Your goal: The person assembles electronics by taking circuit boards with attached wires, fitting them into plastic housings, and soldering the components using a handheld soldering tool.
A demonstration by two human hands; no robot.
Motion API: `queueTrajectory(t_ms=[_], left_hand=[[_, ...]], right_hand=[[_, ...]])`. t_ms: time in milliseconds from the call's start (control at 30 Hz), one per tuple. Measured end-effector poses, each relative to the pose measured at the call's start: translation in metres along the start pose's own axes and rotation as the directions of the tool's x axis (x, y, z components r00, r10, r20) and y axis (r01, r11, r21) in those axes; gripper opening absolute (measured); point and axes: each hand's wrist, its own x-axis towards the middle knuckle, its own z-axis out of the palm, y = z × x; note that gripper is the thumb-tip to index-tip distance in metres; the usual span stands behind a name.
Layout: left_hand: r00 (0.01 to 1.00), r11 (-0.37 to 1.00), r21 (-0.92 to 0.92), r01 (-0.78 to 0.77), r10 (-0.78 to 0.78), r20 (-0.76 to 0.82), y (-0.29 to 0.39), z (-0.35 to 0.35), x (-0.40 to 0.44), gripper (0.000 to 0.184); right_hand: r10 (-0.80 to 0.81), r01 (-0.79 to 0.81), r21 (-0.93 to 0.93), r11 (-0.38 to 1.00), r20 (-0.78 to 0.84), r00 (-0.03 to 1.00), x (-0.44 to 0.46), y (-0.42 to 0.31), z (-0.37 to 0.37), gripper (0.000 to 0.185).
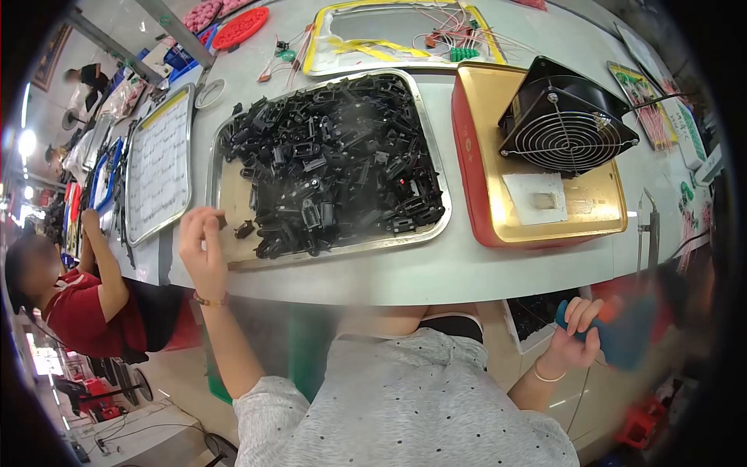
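My left hand point(202, 241) is at the left front corner of a metal tray point(440, 175), its fingers pinched on a small dark part point(222, 221). Many black plastic parts point(311, 163) lie heaped in the tray, and one small brown-black piece point(244, 229) sits just right of my left fingertips. Off the table's front edge on the right, my right hand point(580, 336) is wrapped round the blue handle of a tool point(622, 335); the tool's far end is blurred.
Right of the tray, a black fan point(568, 124) stands on a red and gold box point(498, 226). A white-lined tray point(159, 163) lies left, a yellow-edged tray with wires point(373, 39) behind. A co-worker point(85, 303) sits at the left; a soldering-iron-like tool point(652, 226) is at the right.
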Motion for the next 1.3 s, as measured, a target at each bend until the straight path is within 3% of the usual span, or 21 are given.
queueTrajectory(t_ms=[100,167,233,300,400,533,667,767,867,967,1033,1133,1200,1233,1300], left_hand=[[0.971,0.923,-0.315,0.223,-0.24,-0.017,0.043,0.004,0.005,0.022],[0.997,0.934,-0.351,0.06,-0.04,0.066,0.094,0.021,0.001,0.027],[0.938,0.905,-0.376,-0.197,0.286,0.198,0.128,0.051,-0.016,0.017],[0.881,0.884,-0.381,-0.27,0.386,0.273,0.163,0.084,-0.04,0.012],[0.854,0.921,-0.244,-0.305,0.378,0.359,0.176,0.105,-0.056,0.021],[0.892,0.93,-0.252,-0.267,0.337,0.301,0.172,0.102,-0.057,0.038],[0.83,0.93,-0.198,-0.31,0.366,0.421,0.169,0.088,-0.063,0.043],[0.831,0.948,-0.155,-0.279,0.319,0.455,0.174,0.088,-0.06,0.043],[0.785,0.926,-0.121,-0.358,0.368,0.498,0.169,0.089,-0.056,0.037],[0.765,0.891,-0.149,-0.429,0.446,0.465,0.17,0.089,-0.047,0.032],[0.772,0.894,-0.274,-0.356,0.446,0.452,0.183,0.087,-0.03,0.033],[0.789,0.809,-0.409,-0.423,0.551,0.272,0.218,0.089,0.014,0.028],[0.778,0.746,-0.487,-0.454,0.598,0.192,0.244,0.107,0.036,0.025],[0.769,0.759,-0.503,-0.413,0.587,0.254,0.255,0.119,0.042,0.023],[0.716,0.679,-0.542,-0.495,0.672,0.189,0.264,0.151,0.044,0.019]], right_hand=[[0.027,-0.027,-0.002,1.0,-0.033,0.999,-0.002,0.0,0.002,0.055],[0.02,-0.02,-0.002,1.0,-0.03,0.999,-0.001,0.0,0.007,0.055],[0.001,-0.002,-0.014,1.0,-0.047,0.999,0.0,0.0,0.012,0.056],[-0.024,0.021,-0.035,0.999,-0.094,0.995,-0.001,0.001,0.014,0.055],[-0.029,0.027,-0.038,0.999,-0.054,0.998,-0.004,-0.002,0.007,0.057],[-0.009,0.006,-0.045,0.999,-0.054,0.999,-0.008,-0.006,0.0,0.055],[-0.004,0.001,-0.042,0.999,-0.071,0.997,-0.01,-0.004,-0.005,0.055],[0.004,-0.007,-0.04,0.999,-0.078,0.997,-0.01,-0.005,-0.007,0.055],[-0.015,0.011,-0.047,0.999,-0.086,0.996,-0.013,-0.006,-0.011,0.055],[-0.012,0.007,-0.059,0.998,-0.083,0.997,-0.013,-0.008,-0.012,0.054],[-0.019,0.014,-0.06,0.998,-0.089,0.996,-0.012,-0.008,-0.012,0.055],[-0.013,0.008,-0.044,0.999,-0.111,0.994,-0.012,-0.006,-0.009,0.055],[0.0,-0.004,-0.038,0.999,-0.118,0.993,-0.014,-0.006,-0.007,0.055],[0.0,-0.004,-0.039,0.999,-0.115,0.993,-0.014,-0.006,-0.007,0.055],[0.001,-0.005,-0.039,0.999,-0.112,0.994,-0.015,-0.007,-0.008,0.054]])
